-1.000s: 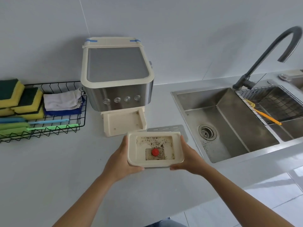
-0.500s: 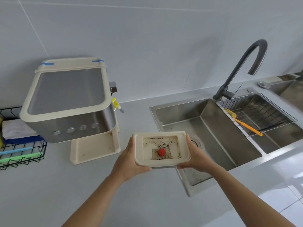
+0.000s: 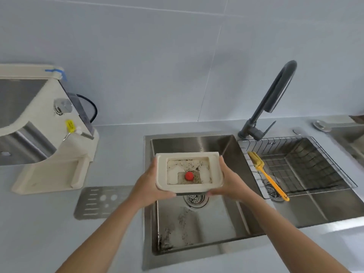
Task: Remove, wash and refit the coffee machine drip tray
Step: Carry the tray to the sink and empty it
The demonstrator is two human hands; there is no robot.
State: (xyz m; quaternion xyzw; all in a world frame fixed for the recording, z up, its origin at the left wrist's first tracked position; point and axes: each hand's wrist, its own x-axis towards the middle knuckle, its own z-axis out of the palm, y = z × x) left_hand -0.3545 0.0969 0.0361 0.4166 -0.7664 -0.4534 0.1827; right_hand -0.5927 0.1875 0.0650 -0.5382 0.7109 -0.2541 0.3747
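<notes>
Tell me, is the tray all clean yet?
Not yet. Done: the tray is out of the coffee machine, and its metal grate lies on the counter. In hand: the left hand and right hand hold the tray over the sink. It has dark specks inside around a red float. Left: washing it, since no water runs from the tap, then refitting it.

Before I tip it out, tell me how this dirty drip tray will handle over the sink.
The drip tray looks like rigid moulded plastic, so it should stay stiff. Both hands, left and right, carry it level by its edges, so it is probably light. The loose grounds and red float inside may shift or spill if tilted.
</notes>
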